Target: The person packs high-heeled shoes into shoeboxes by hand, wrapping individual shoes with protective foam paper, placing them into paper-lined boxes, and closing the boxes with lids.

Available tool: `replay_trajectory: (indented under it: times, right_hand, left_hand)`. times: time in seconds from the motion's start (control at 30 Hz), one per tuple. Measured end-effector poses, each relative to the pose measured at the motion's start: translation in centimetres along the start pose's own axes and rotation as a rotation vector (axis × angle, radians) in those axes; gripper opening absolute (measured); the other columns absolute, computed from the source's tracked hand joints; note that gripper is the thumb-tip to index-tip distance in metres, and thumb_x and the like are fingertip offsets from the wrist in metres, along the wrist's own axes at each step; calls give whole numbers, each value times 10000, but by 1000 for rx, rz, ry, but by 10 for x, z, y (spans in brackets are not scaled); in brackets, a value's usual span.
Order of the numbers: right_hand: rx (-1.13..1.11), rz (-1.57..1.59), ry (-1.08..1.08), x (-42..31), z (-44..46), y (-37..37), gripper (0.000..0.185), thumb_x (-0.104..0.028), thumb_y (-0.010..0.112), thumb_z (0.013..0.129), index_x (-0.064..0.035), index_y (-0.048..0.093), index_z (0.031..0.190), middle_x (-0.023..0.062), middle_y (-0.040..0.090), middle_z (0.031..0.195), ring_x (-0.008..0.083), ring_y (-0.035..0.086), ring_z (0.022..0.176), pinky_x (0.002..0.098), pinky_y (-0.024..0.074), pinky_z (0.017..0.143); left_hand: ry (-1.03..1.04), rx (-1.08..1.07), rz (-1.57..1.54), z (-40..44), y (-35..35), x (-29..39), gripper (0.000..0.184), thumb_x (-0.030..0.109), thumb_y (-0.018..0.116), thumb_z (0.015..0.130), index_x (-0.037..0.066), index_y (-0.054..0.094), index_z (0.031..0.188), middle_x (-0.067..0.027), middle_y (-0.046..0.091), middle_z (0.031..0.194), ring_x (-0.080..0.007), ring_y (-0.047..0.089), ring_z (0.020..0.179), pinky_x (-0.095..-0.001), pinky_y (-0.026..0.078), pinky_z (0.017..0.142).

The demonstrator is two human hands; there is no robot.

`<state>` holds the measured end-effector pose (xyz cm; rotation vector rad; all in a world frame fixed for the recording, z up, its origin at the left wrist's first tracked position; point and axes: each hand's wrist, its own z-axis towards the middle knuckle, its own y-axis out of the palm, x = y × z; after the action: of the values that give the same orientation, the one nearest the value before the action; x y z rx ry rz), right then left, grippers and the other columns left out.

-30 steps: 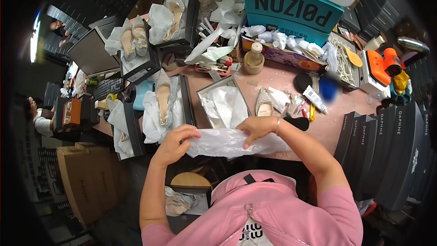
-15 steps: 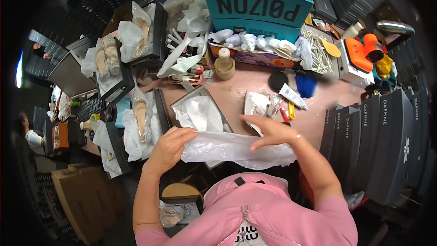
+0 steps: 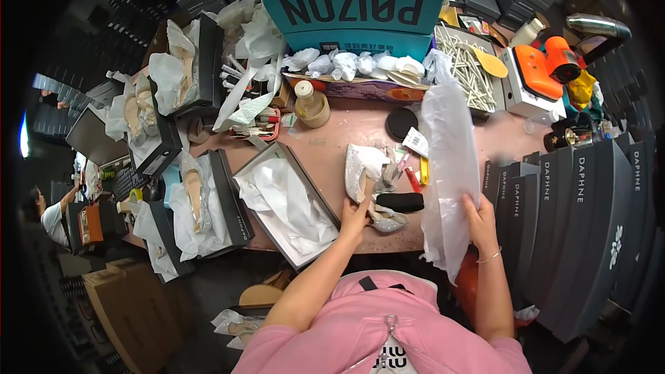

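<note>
A long crinkled sheet of white tissue paper hangs upright from my right hand, pinched at its lower right edge. On the pink table my left hand has its fingers around the near end of a silver glittery shoe stuffed with white paper. A second glittery shoe lies just right of that hand, partly under a black rolled object. To the left sits an open grey shoebox lined with white tissue.
More shoeboxes with glittery shoes in tissue line the left side. A turquoise box, a bottle and a tray of white sticks stand behind. Stacked dark boxes rise at right. A person is at far left.
The tissue sheet has swung from lying across both hands to hanging at the right in my right hand. My left hand has let go of it and moved right to the glittery shoe.
</note>
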<state>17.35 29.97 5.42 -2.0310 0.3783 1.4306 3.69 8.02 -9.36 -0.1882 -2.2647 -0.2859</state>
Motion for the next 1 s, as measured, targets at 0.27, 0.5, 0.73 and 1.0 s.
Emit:
replay_trajectory:
  times: [0.27,0.5,0.73,1.0]
  right_hand:
    - [20,-418,-363,-38,32,21,153,-62,566,880,37,601,991,181,599,861,275,592,753,334,463,679]
    - [-654,-534,-724,-72,13,157,387,-93,559,805,-87,578,1191,160,595,897,336,605,801,418,483,689]
    - [-1077,-178,-496,-89,-31,206,354,-154,591,869,-1,551,1186,234,625,951,334,625,859,372,478,752]
    - [-741,-360,-271,-110,-32,170,171,-133,604,850,21,621,923,206,624,773,249,629,665,331,479,611]
  left_hand:
    - [-49,-370,-130,-47,-54,79,370,188,568,839,-19,527,1143,-35,616,869,-108,591,698,-249,488,630]
    - [-172,-707,11,-117,-142,104,861,693,402,861,-17,376,1348,-135,617,1077,-172,617,921,-272,498,779]
    - [-34,-380,-525,-140,-148,74,663,449,516,927,19,301,1383,-121,440,1347,-253,417,1257,-433,306,1076]
    - [146,-221,-450,-138,-142,93,475,98,619,885,-5,404,1296,-109,518,1239,-233,509,1152,-398,421,985]
